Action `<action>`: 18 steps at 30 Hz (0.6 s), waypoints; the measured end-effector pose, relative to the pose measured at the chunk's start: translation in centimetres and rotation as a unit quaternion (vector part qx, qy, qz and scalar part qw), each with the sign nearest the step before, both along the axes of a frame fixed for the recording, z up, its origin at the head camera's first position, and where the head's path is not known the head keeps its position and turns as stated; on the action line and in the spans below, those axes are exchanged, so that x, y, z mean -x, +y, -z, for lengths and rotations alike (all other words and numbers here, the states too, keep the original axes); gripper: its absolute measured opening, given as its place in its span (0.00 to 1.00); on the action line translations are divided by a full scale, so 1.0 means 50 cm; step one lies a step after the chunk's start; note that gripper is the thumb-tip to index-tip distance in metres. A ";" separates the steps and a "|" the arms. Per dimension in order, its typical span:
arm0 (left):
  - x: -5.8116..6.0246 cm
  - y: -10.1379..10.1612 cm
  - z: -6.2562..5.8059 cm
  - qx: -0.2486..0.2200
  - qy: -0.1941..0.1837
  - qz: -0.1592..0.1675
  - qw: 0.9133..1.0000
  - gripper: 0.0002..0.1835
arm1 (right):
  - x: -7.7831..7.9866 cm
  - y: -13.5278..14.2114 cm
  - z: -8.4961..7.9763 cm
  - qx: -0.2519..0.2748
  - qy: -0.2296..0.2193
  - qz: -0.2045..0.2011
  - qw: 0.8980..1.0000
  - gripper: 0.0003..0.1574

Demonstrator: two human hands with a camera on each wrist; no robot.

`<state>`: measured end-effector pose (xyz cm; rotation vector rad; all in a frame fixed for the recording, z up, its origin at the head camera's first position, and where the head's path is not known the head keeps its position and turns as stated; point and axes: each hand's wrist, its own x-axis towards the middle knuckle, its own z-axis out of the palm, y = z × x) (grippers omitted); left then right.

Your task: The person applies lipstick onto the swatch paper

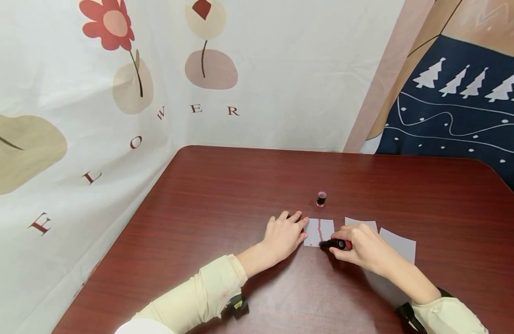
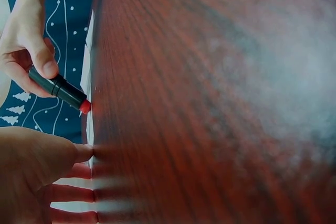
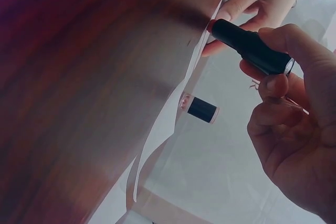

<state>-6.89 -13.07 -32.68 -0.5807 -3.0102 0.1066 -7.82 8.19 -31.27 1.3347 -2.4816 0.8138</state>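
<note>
My right hand [image 1: 361, 246] pinches a black lipstick [image 1: 334, 243] between thumb and fingers, tilted, its red tip [image 3: 211, 25] down at the paper surface. Under it lies a small white paper [image 1: 311, 230] with a wavy red line [image 1: 320, 229] running from its top edge down to the lipstick. A small red dot is near the paper's lower left corner. My left hand [image 1: 283, 235] rests on the table with its fingers spread, the fingertips at the paper's left edge. Beyond the paper stands the lipstick cap [image 1: 321, 198], clear with a black band.
More white sheets [image 1: 400, 244] lie on the right, partly beneath my right hand and forearm. The dark red wooden table [image 1: 223, 195] reaches back to a printed cloth [image 1: 282, 93] with flowers and letters. A navy cloth [image 1: 457, 116] with white trees hangs at the right.
</note>
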 end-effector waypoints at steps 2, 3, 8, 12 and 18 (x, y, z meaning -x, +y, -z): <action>0.000 -0.001 0.001 0.000 0.002 0.001 1.000 0.22 | 0.000 0.000 0.000 0.001 0.003 -0.001 1.000 0.06; 0.001 -0.001 0.002 0.000 0.003 0.002 1.000 0.22 | 0.000 0.000 0.000 0.002 0.004 -0.002 1.000 0.06; 0.001 -0.001 0.001 0.001 0.000 0.001 1.000 0.22 | 0.000 0.000 0.001 0.005 0.008 -0.004 1.000 0.06; 0.001 -0.001 0.002 0.000 -0.003 0.000 1.000 0.22 | 0.000 0.000 0.002 0.005 0.007 -0.003 1.000 0.06; 0.000 -0.001 0.003 0.000 -0.004 0.000 1.000 0.23 | -0.001 0.001 0.002 0.006 0.001 -0.005 1.000 0.06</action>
